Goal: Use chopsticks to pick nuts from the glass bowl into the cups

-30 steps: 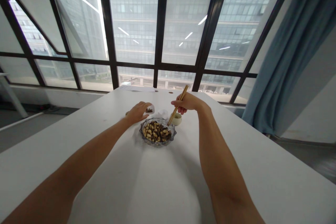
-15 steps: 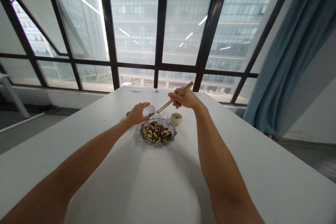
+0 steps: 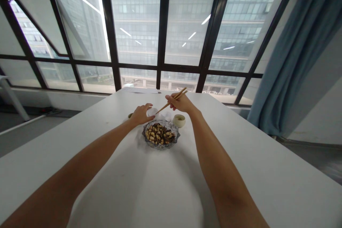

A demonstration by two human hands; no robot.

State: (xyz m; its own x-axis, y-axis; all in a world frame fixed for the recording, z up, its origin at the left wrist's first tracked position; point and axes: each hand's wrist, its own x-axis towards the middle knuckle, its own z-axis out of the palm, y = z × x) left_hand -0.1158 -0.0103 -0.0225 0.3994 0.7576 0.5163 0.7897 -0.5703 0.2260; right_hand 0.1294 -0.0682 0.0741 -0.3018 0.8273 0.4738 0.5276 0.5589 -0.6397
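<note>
My right hand (image 3: 179, 103) grips a pair of wooden chopsticks (image 3: 163, 107), their tips pointing down and left. Those tips are at a small whitish translucent cup (image 3: 152, 112), which my left hand (image 3: 142, 114) holds between thumb and fingers. Whether the tips are inside the cup is too small to tell. Just below the hands stands a scalloped glass bowl (image 3: 177, 136) filled with mixed seeds or nuts (image 3: 159, 133), pale and dark brown. Right behind it on the right is a small cream cup (image 3: 179, 120).
Everything stands on a long white table (image 3: 160, 185). Part of another small cup (image 3: 130, 115) shows behind my left hand. White sheets (image 3: 141, 90) lie at the far end, before a window wall. A blue curtain (image 3: 288, 60) hangs at the right.
The white cup, tilted toward the glass bowl before, now sits more upright in my left hand. My right hand and the chopsticks have moved left, with the tips now at the cup.
</note>
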